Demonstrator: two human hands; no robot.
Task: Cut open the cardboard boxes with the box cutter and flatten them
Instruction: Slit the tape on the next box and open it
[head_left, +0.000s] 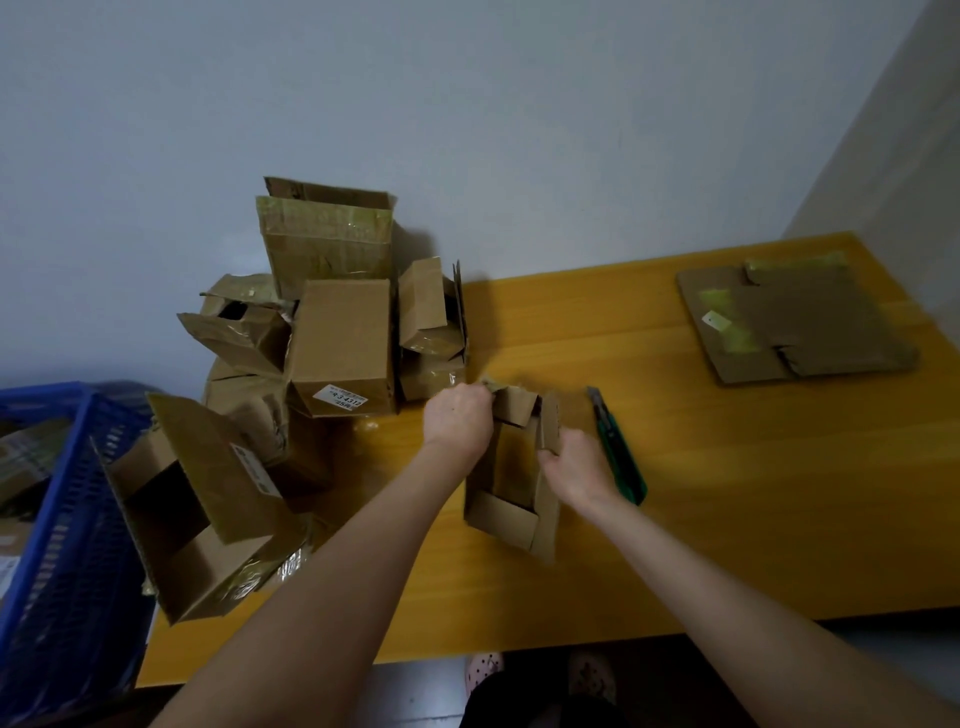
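Note:
A small opened cardboard box (511, 499) lies on the yellow table (727, 519) in front of me, its flaps spread. My left hand (457, 418) grips the box's far left flap. My right hand (574, 470) holds the box's right wall, fingers curled over its edge. The green box cutter (618, 449) lies on the table just right of my right hand, untouched, its blade end pointing away from me.
A pile of several unflattened boxes (332, 332) fills the table's left end against the wall; one large open box (202, 509) hangs at the near left edge. A flattened box (795, 322) lies at the far right. A blue crate (67, 545) stands left of the table.

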